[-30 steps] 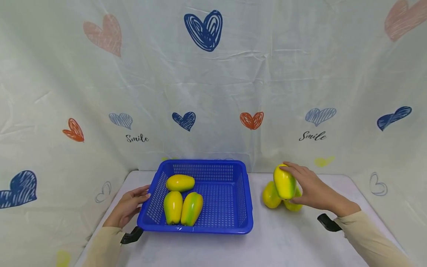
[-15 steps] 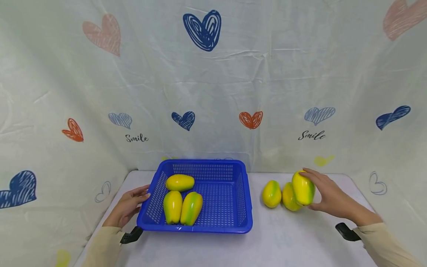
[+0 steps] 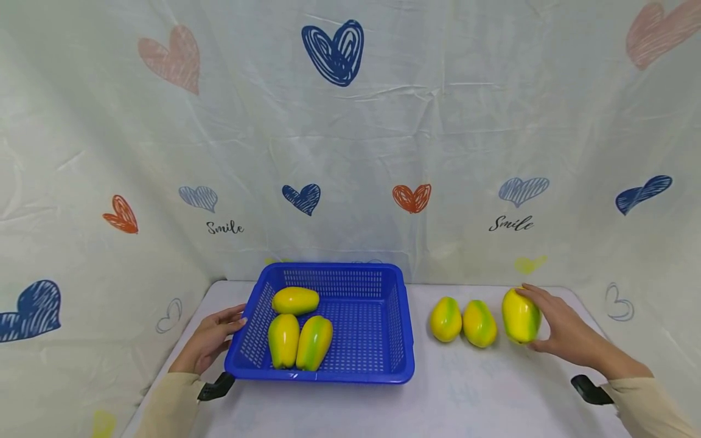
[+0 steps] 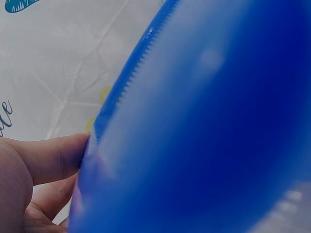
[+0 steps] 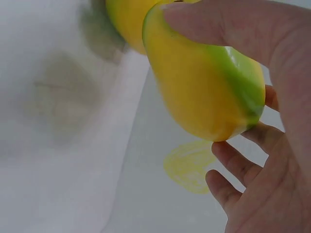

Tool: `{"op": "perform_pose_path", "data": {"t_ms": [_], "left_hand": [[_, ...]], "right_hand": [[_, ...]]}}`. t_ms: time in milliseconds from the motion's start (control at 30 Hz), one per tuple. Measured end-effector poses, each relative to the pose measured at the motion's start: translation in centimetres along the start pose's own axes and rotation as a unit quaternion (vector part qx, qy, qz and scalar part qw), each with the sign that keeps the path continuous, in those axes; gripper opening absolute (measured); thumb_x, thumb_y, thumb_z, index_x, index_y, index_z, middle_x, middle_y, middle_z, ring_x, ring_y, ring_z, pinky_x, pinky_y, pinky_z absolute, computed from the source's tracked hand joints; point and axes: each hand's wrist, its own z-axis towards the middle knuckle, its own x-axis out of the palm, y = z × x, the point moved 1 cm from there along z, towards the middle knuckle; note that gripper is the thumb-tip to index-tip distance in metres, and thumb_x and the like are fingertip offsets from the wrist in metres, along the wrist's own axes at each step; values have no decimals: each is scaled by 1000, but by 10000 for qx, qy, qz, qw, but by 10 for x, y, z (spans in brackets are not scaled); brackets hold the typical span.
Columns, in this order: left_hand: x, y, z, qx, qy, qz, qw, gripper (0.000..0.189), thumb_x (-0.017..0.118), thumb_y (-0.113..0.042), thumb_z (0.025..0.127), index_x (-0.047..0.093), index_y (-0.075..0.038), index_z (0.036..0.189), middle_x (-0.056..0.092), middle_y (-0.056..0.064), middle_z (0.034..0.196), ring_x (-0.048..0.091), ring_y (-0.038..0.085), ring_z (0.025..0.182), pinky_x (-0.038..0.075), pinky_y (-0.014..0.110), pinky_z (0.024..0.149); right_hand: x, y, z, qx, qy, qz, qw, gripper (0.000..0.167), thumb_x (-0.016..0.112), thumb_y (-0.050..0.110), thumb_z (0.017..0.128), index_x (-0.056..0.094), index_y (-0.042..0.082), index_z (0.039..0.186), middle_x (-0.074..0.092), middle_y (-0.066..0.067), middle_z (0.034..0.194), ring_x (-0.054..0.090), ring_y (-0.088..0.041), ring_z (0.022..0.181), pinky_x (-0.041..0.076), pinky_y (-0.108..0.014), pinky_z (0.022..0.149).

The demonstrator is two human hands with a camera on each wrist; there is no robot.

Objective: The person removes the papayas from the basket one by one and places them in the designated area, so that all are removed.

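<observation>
My right hand (image 3: 569, 331) grips a yellow-green papaya (image 3: 521, 316) at the right of the table, thumb on one end and fingers at the other. The right wrist view shows this papaya (image 5: 204, 92) up close under the thumb. Just left of it, two more papayas, a nearer one (image 3: 479, 323) and a farther one (image 3: 446, 319), lie side by side. My left hand (image 3: 208, 340) holds the left rim of a blue plastic basket (image 3: 361, 377). Inside are three papayas: one lying crosswise (image 3: 296, 300), two side by side (image 3: 283, 340) toward the front.
The white table (image 3: 438, 401) carries everything. A pale curtain (image 3: 350, 134) printed with hearts hangs right behind its back edge and along both sides. A dark wrist device (image 3: 591, 389) sits under the right sleeve.
My right hand has carried its papaya rightward and lowered it, from over the other two papayas to beside them. The left hand and basket have stayed put.
</observation>
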Motion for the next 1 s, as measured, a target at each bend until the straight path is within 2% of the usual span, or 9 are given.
{"op": "perform_pose_path", "data": {"t_ms": [400, 700, 1000], "left_hand": [[0, 0, -1, 38, -23, -16, 10000, 60, 57, -21, 111, 35, 2, 162, 43, 32, 155, 63, 24, 111, 46, 58, 114], [0, 1, -1, 38, -14, -19, 10000, 60, 56, -21, 111, 35, 1, 162, 42, 32, 157, 62, 25, 114, 46, 58, 114], [-1, 2, 0, 77, 71, 18, 9999, 59, 55, -21, 112, 35, 2, 163, 44, 31, 157, 63, 19, 109, 53, 47, 106]], "right_hand": [[18, -20, -2, 229, 307, 108, 9992, 109, 99, 6, 64, 40, -6, 153, 38, -36, 157, 42, -58, 134, 38, -79, 105], [33, -25, -1, 140, 461, 80, 9988, 109, 99, 3, 62, 39, -7, 152, 38, -38, 156, 43, -59, 133, 37, -78, 106], [39, -29, 1, 116, 574, 54, 9983, 109, 99, 4, 63, 37, -8, 152, 37, -39, 156, 43, -60, 131, 38, -78, 105]]}}
